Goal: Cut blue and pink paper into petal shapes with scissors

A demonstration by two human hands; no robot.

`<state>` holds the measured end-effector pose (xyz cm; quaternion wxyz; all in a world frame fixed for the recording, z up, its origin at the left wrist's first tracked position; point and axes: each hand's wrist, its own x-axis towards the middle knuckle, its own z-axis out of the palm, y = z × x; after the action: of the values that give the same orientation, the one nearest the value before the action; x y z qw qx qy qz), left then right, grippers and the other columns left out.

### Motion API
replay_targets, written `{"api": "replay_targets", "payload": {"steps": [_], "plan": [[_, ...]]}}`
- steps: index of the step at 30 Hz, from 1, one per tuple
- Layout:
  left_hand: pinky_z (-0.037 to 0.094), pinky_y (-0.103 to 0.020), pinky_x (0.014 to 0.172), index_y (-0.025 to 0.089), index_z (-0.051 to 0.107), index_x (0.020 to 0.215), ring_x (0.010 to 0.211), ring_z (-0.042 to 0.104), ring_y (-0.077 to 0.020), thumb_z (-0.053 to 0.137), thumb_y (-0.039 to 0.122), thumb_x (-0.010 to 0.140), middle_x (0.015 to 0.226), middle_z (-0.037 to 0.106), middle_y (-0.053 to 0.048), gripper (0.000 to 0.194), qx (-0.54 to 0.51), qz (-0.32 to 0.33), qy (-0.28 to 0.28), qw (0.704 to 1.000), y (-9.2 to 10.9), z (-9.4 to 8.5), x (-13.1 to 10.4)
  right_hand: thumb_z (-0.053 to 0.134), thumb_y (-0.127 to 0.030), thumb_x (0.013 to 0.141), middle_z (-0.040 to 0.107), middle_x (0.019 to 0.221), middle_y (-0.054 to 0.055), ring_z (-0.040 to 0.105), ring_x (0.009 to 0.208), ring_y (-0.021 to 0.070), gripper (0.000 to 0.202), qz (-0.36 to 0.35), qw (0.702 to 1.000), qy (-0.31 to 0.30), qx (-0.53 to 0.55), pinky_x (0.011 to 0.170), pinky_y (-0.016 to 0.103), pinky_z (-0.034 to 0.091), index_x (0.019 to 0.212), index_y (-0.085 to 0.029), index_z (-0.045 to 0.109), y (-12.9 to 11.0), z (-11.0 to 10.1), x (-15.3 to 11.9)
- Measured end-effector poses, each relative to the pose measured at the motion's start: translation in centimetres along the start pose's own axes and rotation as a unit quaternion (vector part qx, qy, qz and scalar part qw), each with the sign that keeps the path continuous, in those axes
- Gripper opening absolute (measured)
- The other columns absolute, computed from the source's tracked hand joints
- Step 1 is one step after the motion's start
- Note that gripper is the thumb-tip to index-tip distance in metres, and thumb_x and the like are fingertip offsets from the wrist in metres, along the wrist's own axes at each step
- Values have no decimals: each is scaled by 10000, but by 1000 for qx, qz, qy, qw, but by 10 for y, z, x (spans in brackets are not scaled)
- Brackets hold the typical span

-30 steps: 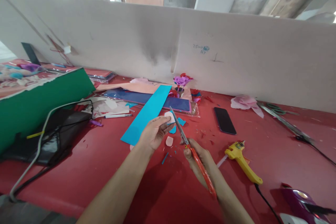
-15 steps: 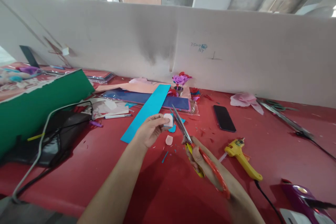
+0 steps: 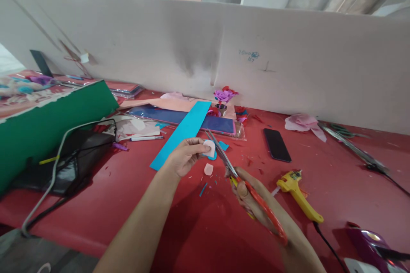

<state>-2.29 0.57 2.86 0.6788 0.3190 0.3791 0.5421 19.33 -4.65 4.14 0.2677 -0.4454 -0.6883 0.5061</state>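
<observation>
Between thumb and fingers, my left hand [image 3: 187, 155] pinches a small pale pink petal-shaped piece [image 3: 209, 148]. My right hand [image 3: 245, 194] grips scissors [image 3: 226, 160] with red and yellow handles, their blades slightly parted beside the right edge of the pink piece. Below the held piece, a second pale pink petal piece [image 3: 208, 169] lies on the red table [image 3: 188, 230] among tiny scraps. Blue cut pieces [image 3: 223, 146] lie just behind the blades. A long bright blue strip [image 3: 182, 134] extends away behind my left hand.
At right lie a black phone [image 3: 277, 145], a yellow glue gun [image 3: 299, 194] and a purple device [image 3: 368, 243]. A small pot of paper flowers [image 3: 221, 104] stands at the back. On the left are a green sheet [image 3: 64, 115], a black bag [image 3: 77, 158] and a pale cable [image 3: 56, 170].
The blue bit at the right edge of the held piece no longer shows there, and the scissor blades have closed further beside it. The whole view has shifted slightly.
</observation>
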Motion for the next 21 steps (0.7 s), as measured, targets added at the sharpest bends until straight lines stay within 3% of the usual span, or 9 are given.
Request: {"api": "replay_targets", "payload": {"steps": [4, 12, 21], "plan": [[482, -186, 590, 140, 626, 556, 559, 583, -86, 794, 173, 555, 598, 644, -9, 172, 2, 0, -10, 1000, 1, -2, 0, 396, -658, 875, 354, 627, -44, 307, 479, 87, 522, 3, 999, -38, -5, 423, 200, 280, 1056, -197, 561, 3, 1, 0], [490, -188, 602, 141, 626, 559, 581, 592, -89, 783, 144, 536, 656, 667, -23, 159, -2, -5, -14, 1000, 4, -6, -1, 463, -609, 870, 349, 623, -41, 326, 501, 97, 438, 22, 1000, -8, 4, 423, 198, 272, 1019, -206, 547, -1, 8, -4], [480, -208, 604, 145, 629, 573, 568, 586, -96, 766, 152, 566, 639, 656, -17, 137, 17, 3, -30, 999, 4, -12, 0, 434, -692, 838, 284, 539, -75, 241, 429, 73, 548, -11, 1000, -5, 9, 379, 206, 211, 983, -180, 567, 8, 5, 1]]}}
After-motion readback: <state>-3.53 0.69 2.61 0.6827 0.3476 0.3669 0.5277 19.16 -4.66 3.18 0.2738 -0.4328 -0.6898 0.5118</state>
